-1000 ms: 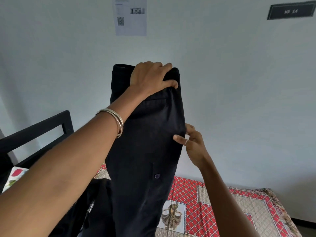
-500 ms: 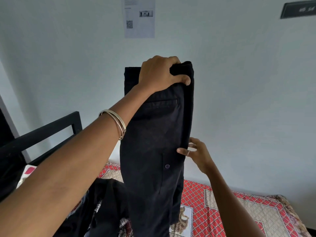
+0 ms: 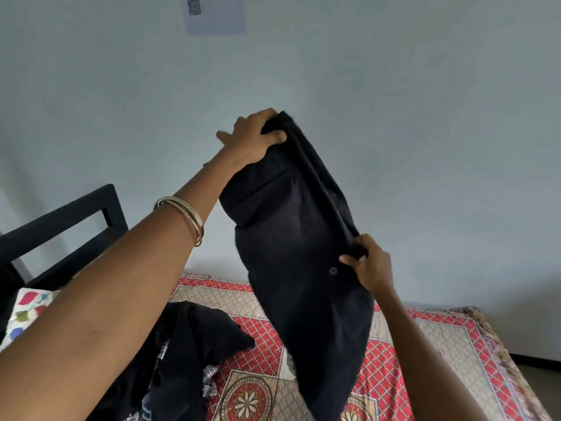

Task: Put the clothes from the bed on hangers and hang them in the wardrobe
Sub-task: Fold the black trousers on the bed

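Observation:
A pair of black trousers (image 3: 297,268) hangs in the air over the bed, folded lengthwise and tilted. My left hand (image 3: 253,138) grips the waistband at the top. My right hand (image 3: 368,262) pinches the trousers' right edge lower down, beside a small button. More dark and checked clothes (image 3: 188,360) lie heaped on the bed (image 3: 440,344) below my left arm. No hanger and no wardrobe are in view.
The bed has a red and beige patterned cover and a black headboard (image 3: 60,223) at the left, with a flowered pillow (image 3: 27,314) below it. A pale wall stands close behind, with a printed sheet (image 3: 215,13) stuck high up.
The trousers have tilted from hanging straight, their top swung over to the right. My right hand has gone from touching the edge to pinching it. The view has dropped lower.

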